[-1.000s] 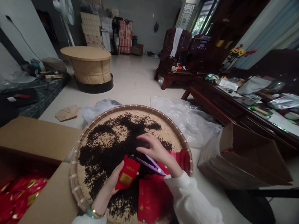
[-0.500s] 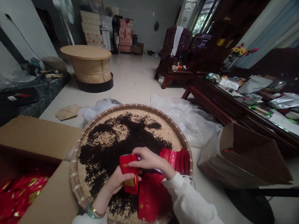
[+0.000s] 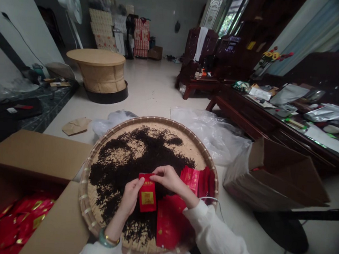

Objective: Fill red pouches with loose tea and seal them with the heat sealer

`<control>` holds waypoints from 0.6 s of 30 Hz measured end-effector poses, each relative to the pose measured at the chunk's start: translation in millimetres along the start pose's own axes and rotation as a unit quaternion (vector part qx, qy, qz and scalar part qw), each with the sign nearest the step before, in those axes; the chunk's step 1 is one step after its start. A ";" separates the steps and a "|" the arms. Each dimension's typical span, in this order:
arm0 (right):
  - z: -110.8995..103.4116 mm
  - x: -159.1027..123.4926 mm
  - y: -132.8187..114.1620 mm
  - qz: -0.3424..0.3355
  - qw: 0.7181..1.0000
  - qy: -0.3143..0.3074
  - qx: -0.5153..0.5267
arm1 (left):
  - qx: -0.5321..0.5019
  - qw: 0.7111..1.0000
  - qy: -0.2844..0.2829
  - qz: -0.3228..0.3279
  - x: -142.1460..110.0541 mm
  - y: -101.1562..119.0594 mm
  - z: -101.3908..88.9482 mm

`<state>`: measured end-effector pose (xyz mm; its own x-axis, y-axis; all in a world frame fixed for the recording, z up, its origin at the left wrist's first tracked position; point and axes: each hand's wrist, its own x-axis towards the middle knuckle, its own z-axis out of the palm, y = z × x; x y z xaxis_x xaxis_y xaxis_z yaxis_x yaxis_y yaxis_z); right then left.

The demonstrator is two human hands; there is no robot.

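Note:
A small red tea packet (image 3: 147, 201) with a gold label stands upright over the round bamboo tray (image 3: 84, 190). My left hand (image 3: 130, 194) grips its upper left side, the thumb on the front. At the top right edge, my right hand (image 3: 167, 179) pinches the same packet between thumb and fingers. Dark loose tea leaves (image 3: 121, 166) are spread over the tray beneath. To the right lie a large red sheet or pouch (image 3: 171, 224) and a row of red packets (image 3: 197, 181), partly behind my right wrist. I cannot make out the purple tool now.
An open cardboard box (image 3: 57, 220) with many red packets (image 3: 21, 221) stands at the left. Another open carton (image 3: 277, 180) is at the right, near a black stand base (image 3: 281, 231). Clear plastic sheeting (image 3: 207, 134) lies beyond the tray. A cluttered dark wooden table (image 3: 265, 121) is farther right.
My right hand has come down from above the tea to the packet's top edge. The left hand has shifted up its side, and the packet is more upright. The purple tool has gone from sight.

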<state>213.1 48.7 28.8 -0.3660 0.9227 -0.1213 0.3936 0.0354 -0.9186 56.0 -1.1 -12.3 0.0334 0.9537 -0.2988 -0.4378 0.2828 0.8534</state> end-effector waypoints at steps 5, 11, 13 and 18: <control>8.3 -1.2 2.6 -0.003 0.999 0.042 -0.020 | 0.011 1.000 -0.014 -0.009 -2.4 -1.7 3.2; 15.3 -2.0 10.5 -0.021 0.996 0.087 -0.018 | 0.035 0.987 -0.110 -0.114 -8.6 -2.2 6.6; 11.6 -1.6 11.2 -0.017 0.998 0.065 -0.010 | 0.067 0.983 -0.121 -0.119 -7.8 -0.5 5.1; 1.5 -0.4 3.6 -0.018 1.000 0.016 -0.015 | 0.113 0.974 -0.138 -0.140 -3.7 3.0 1.9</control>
<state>213.4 47.8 25.0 -0.3532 0.9325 -0.0753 0.4058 0.0802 -0.9104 56.2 -3.7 -7.9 0.3777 0.8181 -0.4336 -0.1695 0.5215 0.8363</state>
